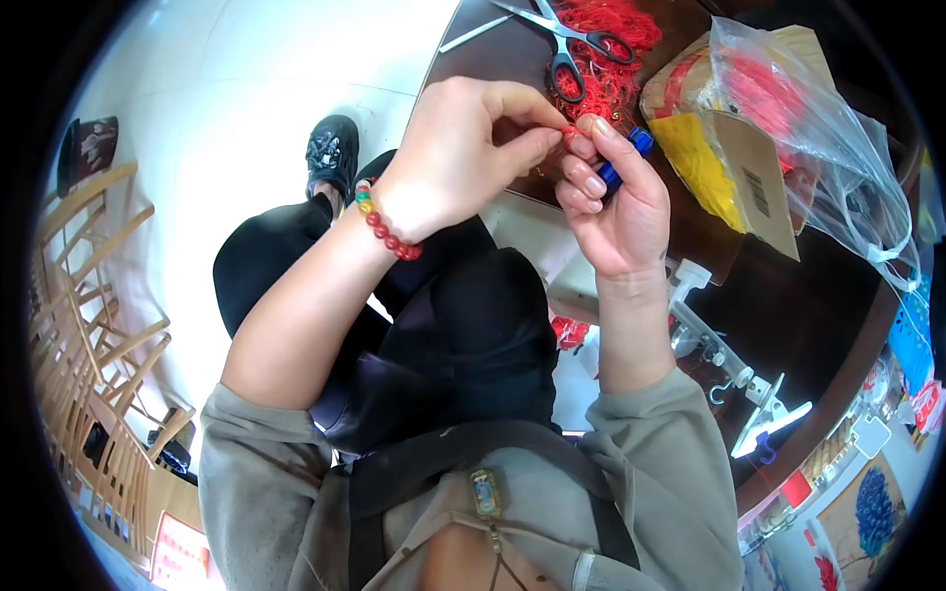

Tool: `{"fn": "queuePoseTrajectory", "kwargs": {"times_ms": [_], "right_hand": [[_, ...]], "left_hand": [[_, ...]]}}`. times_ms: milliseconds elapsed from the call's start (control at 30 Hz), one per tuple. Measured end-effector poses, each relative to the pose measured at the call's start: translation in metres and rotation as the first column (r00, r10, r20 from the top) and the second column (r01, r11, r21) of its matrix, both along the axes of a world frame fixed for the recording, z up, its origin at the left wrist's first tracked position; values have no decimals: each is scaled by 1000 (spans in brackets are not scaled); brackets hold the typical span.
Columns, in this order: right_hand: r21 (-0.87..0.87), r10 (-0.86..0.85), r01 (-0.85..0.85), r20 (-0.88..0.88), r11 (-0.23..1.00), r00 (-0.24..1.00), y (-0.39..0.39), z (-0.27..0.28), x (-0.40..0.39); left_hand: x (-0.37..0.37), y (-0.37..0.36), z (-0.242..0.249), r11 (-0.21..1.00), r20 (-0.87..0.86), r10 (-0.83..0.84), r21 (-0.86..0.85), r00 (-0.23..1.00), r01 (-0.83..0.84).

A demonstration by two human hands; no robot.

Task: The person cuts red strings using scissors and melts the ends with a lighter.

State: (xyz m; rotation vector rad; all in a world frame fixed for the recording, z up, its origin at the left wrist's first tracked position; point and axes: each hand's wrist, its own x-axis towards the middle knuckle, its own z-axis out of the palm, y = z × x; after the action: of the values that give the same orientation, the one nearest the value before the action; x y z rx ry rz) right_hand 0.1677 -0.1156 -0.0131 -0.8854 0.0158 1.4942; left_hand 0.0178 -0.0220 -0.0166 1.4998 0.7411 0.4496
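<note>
Fingers (527, 150) first: on the left hand (448, 148) the thumb and index are pinched together at the tips on what looks like a bit of red thread (572, 135), and the right hand (621, 222) has its thumb and index pressed on it from the other side, so the two sets of fingertips are practically meeting near the table edge. The thread's so fine and half covered that I can't tell if there's a knot in it. Right hand is palm up, with the other fingers curled around a slim blue tool (641, 141); too much of it is covered to say what kind. The left wrist's got a beaded bracelet (379, 227), mostly red with some green and yellow. Just past the fingertips there's a messy heap of red threads (631, 25) on a dark brown table (498, 69), with black-handled scissors (563, 37) lying on it, handles spread apart, and a thin white stick (476, 33) to their left. Over on the right is an open cardboard box (764, 187), with a clear plastic bag (867, 197) slumped against it. Further off, a black clog (332, 148) is on the pale floor (227, 98), and at far left there's slatted wooden furniture (128, 343).
</note>
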Motion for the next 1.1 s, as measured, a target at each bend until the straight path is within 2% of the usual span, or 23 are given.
{"fn": "queuePoseTrajectory", "kwargs": {"times_ms": [67, 133, 167, 267, 333, 400, 533, 633, 833, 933, 1033, 1100], "right_hand": [[1, -24, 24, 104, 1000, 994, 1, -1, -5], [31, -106, 101, 331, 994, 938, 2, 0, -9], [54, -146, 136, 438, 989, 887, 3, 1, -11], [-10, 29, -34, 784, 999, 620, 0, 3, -6], [7, 25, -60, 856, 998, 516, 0, 4, -9], [-13, 38, -63, 907, 998, 418, 0, 3, -9], [-44, 65, -51, 850, 998, 523, -1, 11, -14], [-55, 86, -73, 836, 996, 542, -3, 11, -13], [-8, 98, -131, 708, 991, 699, -2, 14, -9], [-17, 134, -182, 741, 983, 658, -1, 11, -5], [-32, 247, -269, 510, 963, 824, -1, 6, 4], [-3, 265, -280, 331, 960, 906, -1, 2, 2]], "left_hand": [[-4, 5, 4, 996, -6, -3, -85, 1000, 3], [-5, 7, 7, 987, -6, -11, -158, 1000, 10], [-6, 7, 6, 989, 9, -23, -147, 1000, 24], [-8, 7, 3, 993, 41, -52, -102, 998, 56], [-9, 6, 1, 996, 50, -62, -56, 997, 65], [-9, 7, 3, 993, 51, -78, -82, 996, 82], [-12, 8, 2, 977, 99, -71, -191, 993, 89], [-14, 9, 3, 947, 173, -68, -299, 983, 118], [-15, 8, 7, 953, 187, -100, -266, 977, 148], [-15, 6, 4, 952, 207, -107, -259, 972, 160], [-16, 8, 7, 943, 198, -154, -264, 968, 204], [-16, 7, 8, 929, 217, -145, -305, 965, 208]]}}
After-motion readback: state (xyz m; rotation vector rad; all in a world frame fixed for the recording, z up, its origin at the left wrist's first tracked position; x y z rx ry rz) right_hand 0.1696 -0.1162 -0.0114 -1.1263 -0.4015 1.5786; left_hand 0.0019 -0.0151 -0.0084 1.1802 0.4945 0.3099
